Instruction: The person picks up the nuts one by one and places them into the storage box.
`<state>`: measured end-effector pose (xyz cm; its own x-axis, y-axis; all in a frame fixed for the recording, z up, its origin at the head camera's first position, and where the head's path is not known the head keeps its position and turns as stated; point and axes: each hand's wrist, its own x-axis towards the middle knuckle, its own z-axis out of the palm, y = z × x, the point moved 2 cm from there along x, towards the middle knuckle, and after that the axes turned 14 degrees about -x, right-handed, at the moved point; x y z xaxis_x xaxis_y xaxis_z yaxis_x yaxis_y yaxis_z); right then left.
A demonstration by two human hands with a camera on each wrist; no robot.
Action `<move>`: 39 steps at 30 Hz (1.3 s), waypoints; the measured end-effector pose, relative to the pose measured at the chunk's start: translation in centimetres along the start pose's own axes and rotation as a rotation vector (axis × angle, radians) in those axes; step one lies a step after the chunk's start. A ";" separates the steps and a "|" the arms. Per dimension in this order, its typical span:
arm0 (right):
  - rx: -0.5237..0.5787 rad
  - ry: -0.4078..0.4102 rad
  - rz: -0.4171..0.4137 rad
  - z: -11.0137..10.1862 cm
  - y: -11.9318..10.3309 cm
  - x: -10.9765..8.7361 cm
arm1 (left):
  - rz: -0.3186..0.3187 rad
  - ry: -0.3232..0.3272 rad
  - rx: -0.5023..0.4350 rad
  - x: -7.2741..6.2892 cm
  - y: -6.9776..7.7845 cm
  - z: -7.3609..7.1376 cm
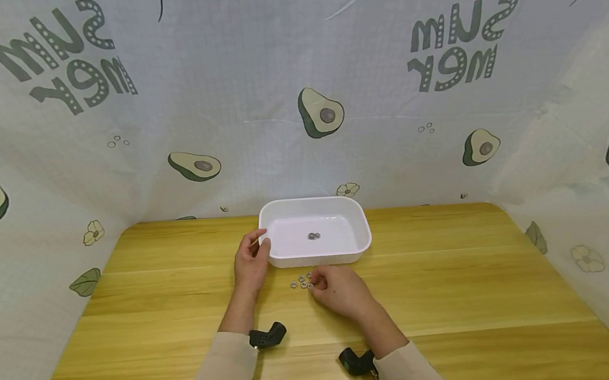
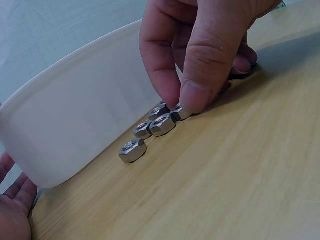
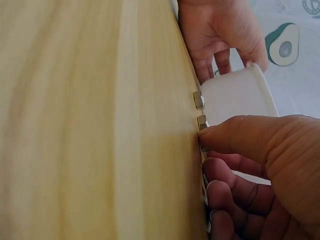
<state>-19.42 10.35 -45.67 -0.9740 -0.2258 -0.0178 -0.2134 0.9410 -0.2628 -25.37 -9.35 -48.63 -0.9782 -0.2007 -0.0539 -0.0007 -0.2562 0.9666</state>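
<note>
A white plastic bin (image 1: pixel 319 259) stands at the back of the wooden table. My left hand (image 1: pixel 249 265) holds its left wall, thumb at the rim and fingers outside. Several steel hex nuts (image 2: pixel 133 151) lie in a loose cluster on the wood before the bin's front wall. My right hand (image 1: pixel 341 288) is down at the right end of that cluster, thumb and index finger pinching one hex nut (image 2: pixel 179 113) low at the tabletop. Inside the bin, a few more nuts (image 1: pixel 313 236) sit together on the floor near its middle.
The wooden table (image 1: pixel 458 297) reaches out on both sides of the bin. Behind it hangs a pale cloth (image 1: pixel 250 85) printed with avocados and lettering. Black wrist devices (image 1: pixel 268 336) are strapped at both sleeves.
</note>
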 end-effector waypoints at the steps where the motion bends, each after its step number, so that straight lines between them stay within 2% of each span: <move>1: -0.002 0.002 -0.002 0.0 0.0 0.0 | 0.001 -0.001 0.000 0.0 0.0 0.0; 39: 0.002 0.014 -0.011 0.2 0.0 0.0 | 0.020 -0.005 -0.009 0.0 -0.2 0.1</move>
<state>-19.42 10.29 -45.82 -0.9725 -0.2328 -0.0014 -0.2241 0.9379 -0.2648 -25.35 -9.24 -48.79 -0.9789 -0.2014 -0.0334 0.0207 -0.2603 0.9653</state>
